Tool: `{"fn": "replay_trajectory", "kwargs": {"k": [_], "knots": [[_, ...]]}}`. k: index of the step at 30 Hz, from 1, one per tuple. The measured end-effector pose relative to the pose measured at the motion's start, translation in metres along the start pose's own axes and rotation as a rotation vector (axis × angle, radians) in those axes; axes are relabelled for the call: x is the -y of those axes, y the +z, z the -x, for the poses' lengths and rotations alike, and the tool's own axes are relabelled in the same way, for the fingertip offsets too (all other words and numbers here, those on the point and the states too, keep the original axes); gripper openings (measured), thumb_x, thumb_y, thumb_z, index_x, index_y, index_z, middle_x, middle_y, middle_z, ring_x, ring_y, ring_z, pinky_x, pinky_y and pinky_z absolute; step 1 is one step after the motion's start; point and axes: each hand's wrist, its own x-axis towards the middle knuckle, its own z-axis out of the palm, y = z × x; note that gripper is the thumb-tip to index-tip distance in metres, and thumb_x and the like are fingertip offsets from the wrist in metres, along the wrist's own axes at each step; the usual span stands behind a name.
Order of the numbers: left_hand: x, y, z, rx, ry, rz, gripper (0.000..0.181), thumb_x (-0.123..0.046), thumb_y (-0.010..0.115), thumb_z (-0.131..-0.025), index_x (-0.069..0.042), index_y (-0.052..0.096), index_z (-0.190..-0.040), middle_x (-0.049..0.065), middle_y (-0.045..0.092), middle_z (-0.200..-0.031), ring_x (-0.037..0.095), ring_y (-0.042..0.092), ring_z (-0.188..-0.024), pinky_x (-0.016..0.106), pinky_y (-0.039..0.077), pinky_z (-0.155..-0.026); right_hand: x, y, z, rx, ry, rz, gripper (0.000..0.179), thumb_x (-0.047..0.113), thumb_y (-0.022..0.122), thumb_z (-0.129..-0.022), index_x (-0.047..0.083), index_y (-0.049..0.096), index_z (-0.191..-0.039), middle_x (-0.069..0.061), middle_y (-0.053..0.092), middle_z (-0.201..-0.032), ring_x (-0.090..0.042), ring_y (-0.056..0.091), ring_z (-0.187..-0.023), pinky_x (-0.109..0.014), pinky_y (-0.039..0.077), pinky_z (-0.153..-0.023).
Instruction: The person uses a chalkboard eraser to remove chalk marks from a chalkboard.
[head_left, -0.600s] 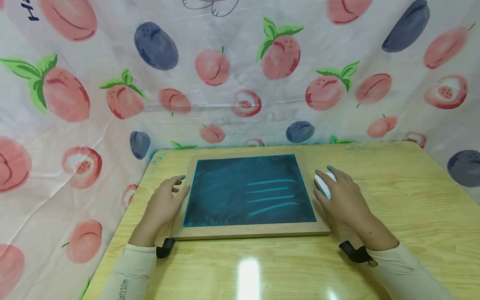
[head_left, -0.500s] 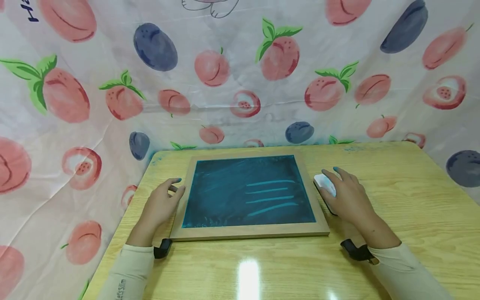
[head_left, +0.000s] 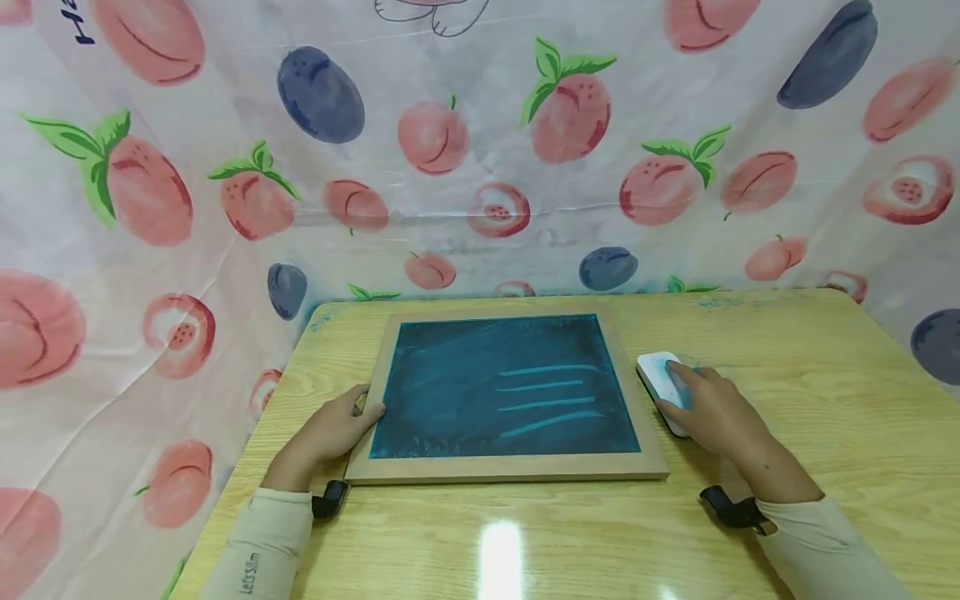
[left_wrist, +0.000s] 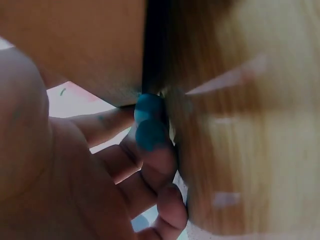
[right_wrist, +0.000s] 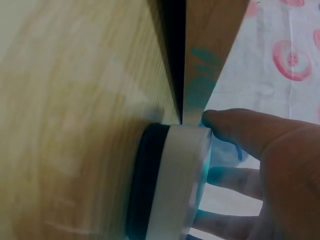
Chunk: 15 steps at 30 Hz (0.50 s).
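- Wood frames the chalkboard, flat on the table in the head view; the left hand pinches its left rail, thumb above, seemingly to steady it.
- Right of the chalkboard, the right hand rests nearly straight fingers on the eraser, apparently placed within reach; the right rail stands between it and the chalk lines. Behind the chalkboard hangs printed cloth.
- Left wrist view: fingers bend against the chalkboard's side, grip firmness unclear.
- Right wrist view: the eraser sits dark base down beside the chalkboard.

Chalkboard on table, left hand at its left, eraser to its right — cloth behind
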Motion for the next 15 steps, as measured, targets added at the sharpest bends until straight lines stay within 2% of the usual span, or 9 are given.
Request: {"fn": "replay_trajectory", "kwargs": {"k": [4, 6, 9, 12, 15], "knots": [[0.0013, 0.0004, 0.0013, 0.018, -0.018, 0.038, 0.065, -0.039, 0.047, -0.106, -0.005, 0.027, -0.157, 0.022, 0.067, -0.124, 0.019, 0.07, -0.088, 0.043, 0.055, -0.082, -0.0007, 0.0027, 0.0, 0.022, -0.023, -0.017, 0.067, 0.024, 0.067, -0.094, -0.013, 0.042, -0.144, -0.046, 0.05, -0.125, -0.061, 0.055, -0.109, -0.065, 0.049, -0.083], [0.0022, 0.001, 0.0011, 0.014, -0.013, 0.035, 0.065, -0.04, 0.047, -0.106, -0.006, 0.027, -0.158, 0.022, 0.065, -0.128, 0.022, 0.069, -0.096, 0.051, 0.051, -0.091, -0.0014, 0.0034, 0.0005, 0.023, -0.029, -0.016, 0.067, 0.023, 0.067, -0.094, -0.013, 0.042, -0.144, -0.046, 0.05, -0.124, -0.061, 0.055, -0.108, -0.065, 0.049, -0.082], [0.0034, 0.0021, -0.001, 0.01, -0.001, 0.034, 0.065, -0.042, 0.045, -0.106, -0.008, 0.027, -0.158, 0.019, 0.066, -0.13, 0.028, 0.068, -0.105, 0.067, 0.034, -0.105, -0.0033, 0.0028, 0.001, 0.016, -0.029, -0.002, 0.067, 0.021, 0.067, -0.092, -0.012, 0.042, -0.145, -0.047, 0.049, -0.123, -0.06, 0.056, -0.104, -0.064, 0.05, -0.079], [0.0046, 0.0034, -0.0027, 0.007, -0.002, 0.027, 0.065, -0.044, 0.045, -0.106, -0.009, 0.027, -0.158, 0.017, 0.068, -0.127, 0.029, 0.067, -0.107, 0.077, 0.019, -0.106, -0.0043, 0.0021, 0.0012, 0.023, -0.019, -0.005, 0.069, 0.021, 0.067, -0.091, -0.012, 0.04, -0.146, -0.047, 0.049, -0.121, -0.056, 0.059, -0.096, -0.059, 0.05, -0.073], [0.006, 0.0036, -0.002, 0.013, -0.006, 0.031, 0.066, -0.042, 0.045, -0.106, -0.007, 0.026, -0.158, 0.018, 0.066, -0.13, 0.031, 0.066, -0.111, 0.074, 0.023, -0.107, -0.0039, 0.0028, 0.0007, 0.039, -0.009, -0.012, 0.071, 0.022, 0.066, -0.09, -0.012, 0.039, -0.147, -0.047, 0.049, -0.12, -0.05, 0.059, -0.09, -0.055, 0.05, -0.068]]}}
